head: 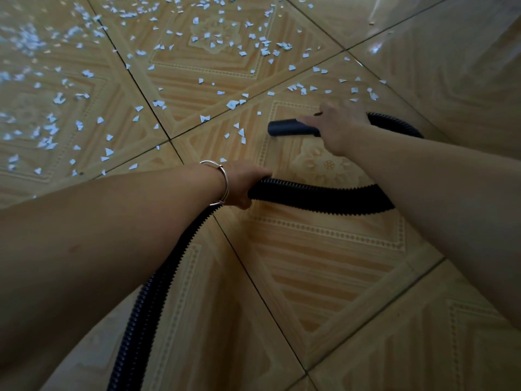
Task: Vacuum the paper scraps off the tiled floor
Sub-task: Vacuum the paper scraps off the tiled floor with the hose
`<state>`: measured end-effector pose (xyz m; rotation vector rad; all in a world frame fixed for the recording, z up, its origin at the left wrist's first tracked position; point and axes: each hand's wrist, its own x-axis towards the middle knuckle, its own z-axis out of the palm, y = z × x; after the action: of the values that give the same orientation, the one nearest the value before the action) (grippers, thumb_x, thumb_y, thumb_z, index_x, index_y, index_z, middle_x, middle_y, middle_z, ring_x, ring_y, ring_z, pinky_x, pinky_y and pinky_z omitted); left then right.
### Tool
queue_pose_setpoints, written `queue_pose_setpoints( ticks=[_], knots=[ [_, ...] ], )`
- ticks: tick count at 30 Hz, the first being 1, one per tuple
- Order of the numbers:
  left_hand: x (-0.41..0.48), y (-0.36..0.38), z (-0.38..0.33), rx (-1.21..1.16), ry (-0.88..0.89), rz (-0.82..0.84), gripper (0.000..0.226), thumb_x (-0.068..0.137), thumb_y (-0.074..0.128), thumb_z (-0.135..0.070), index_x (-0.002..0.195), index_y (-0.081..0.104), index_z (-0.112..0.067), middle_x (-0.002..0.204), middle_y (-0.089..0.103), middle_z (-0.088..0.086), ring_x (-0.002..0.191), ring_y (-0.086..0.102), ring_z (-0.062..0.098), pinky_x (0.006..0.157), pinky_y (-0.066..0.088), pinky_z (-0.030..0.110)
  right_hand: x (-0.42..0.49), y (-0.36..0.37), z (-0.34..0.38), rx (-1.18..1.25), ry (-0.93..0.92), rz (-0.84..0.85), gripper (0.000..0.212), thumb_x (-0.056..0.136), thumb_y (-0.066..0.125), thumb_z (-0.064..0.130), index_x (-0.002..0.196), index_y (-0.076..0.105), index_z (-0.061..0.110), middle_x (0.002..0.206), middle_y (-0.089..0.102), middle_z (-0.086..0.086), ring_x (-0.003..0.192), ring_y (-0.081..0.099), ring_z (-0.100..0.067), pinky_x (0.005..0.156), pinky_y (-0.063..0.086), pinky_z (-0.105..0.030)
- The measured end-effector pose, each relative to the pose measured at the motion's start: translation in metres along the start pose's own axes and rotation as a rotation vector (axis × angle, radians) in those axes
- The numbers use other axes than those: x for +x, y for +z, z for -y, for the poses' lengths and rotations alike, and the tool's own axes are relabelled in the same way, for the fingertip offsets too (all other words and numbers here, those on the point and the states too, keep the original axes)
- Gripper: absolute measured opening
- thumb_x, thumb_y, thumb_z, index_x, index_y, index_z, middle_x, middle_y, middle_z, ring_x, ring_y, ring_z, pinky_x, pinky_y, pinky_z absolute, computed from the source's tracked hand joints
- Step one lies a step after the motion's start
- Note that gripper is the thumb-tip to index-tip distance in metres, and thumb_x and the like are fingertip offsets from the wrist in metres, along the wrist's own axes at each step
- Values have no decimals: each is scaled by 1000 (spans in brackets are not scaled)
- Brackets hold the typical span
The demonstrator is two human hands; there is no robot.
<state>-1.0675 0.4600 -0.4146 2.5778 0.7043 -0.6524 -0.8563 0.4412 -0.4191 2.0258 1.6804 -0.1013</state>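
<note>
The right hand (337,129) is gripping the nozzle (290,128) just short of the paper scraps (233,104), the left hand (242,184) is clutching the hose (324,197), and most scraps are lying uncollected across the floor (324,277).

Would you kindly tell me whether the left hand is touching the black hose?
Touching: the head view shows the left hand curled round the black hose.
</note>
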Motion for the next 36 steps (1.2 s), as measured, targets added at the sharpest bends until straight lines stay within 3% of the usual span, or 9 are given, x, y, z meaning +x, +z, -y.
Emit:
queue_pose_setpoints(
  ticks=[4, 9, 12, 19, 23, 25, 30, 36],
  knots=[
    [-6, 6, -2, 21, 21, -7, 38, 78, 67, -10, 112, 49, -10, 87, 50, 1, 86, 55, 23, 70, 43, 30, -19, 6, -5, -24, 26, 9, 68, 97, 42, 16, 147, 9, 49, 130, 41, -9, 115, 45, -36, 87, 40, -44],
    [-16, 20, 1, -21, 11, -48, 39, 77, 67, -9, 112, 50, -9, 88, 51, 3, 81, 51, 22, 70, 41, 30, -23, -7, 20, -107, -8, -13, 65, 98, 43, 16, 148, 14, 45, 132, 42, -10, 119, 43, -38, 94, 37, -47],
    [-24, 26, 14, -30, -26, -86, 42, 77, 67, -11, 115, 49, -9, 100, 59, 10, 93, 56, 28, 69, 37, 28, -15, -25, 37, -114, 3, -23, 59, 97, 43, 13, 146, 25, 42, 133, 41, -12, 121, 40, -41, 97, 33, -50],
    [-41, 32, 42, -16, -57, -79, 40, 78, 66, -11, 113, 46, -12, 96, 56, 8, 93, 58, 28, 70, 42, 31, -1, -45, 80, -169, -54, -30, 62, 96, 46, 15, 146, 22, 42, 137, 40, -10, 125, 37, -42, 99, 32, -53],
    [-57, 34, 52, -2, -14, -68, 33, 76, 64, -10, 91, 37, -21, 86, 50, 1, 89, 57, 26, 69, 44, 31, -8, -45, 83, -188, -72, 28, 66, 95, 48, 16, 147, 19, 46, 132, 42, -10, 120, 43, -38, 95, 38, -48],
    [-68, 30, 57, 3, -12, -51, 34, 76, 65, -10, 91, 37, -22, 86, 49, 0, 88, 57, 26, 73, 47, 33, -17, -50, 90, -190, -126, 43, 67, 96, 47, 15, 147, 17, 47, 130, 43, -9, 120, 44, -37, 94, 39, -47],
    [-101, 36, 55, 32, 5, -40, 39, 79, 63, -14, 115, 48, -11, 96, 55, 6, 90, 56, 23, 72, 41, 26, -56, -58, 124, -163, -374, 13, 62, 100, 36, 16, 146, 14, 51, 132, 43, -5, 120, 43, -32, 97, 37, -48],
    [-133, 73, 59, 100, 2, 28, 40, 83, 60, -15, 119, 44, -13, 112, 57, 7, 100, 57, 27, 72, 37, 27, -96, -52, 161, -196, -606, 0, 66, 101, 34, 14, 148, 5, 49, 133, 41, -3, 113, 45, -29, 86, 37, -40]
  ],
)
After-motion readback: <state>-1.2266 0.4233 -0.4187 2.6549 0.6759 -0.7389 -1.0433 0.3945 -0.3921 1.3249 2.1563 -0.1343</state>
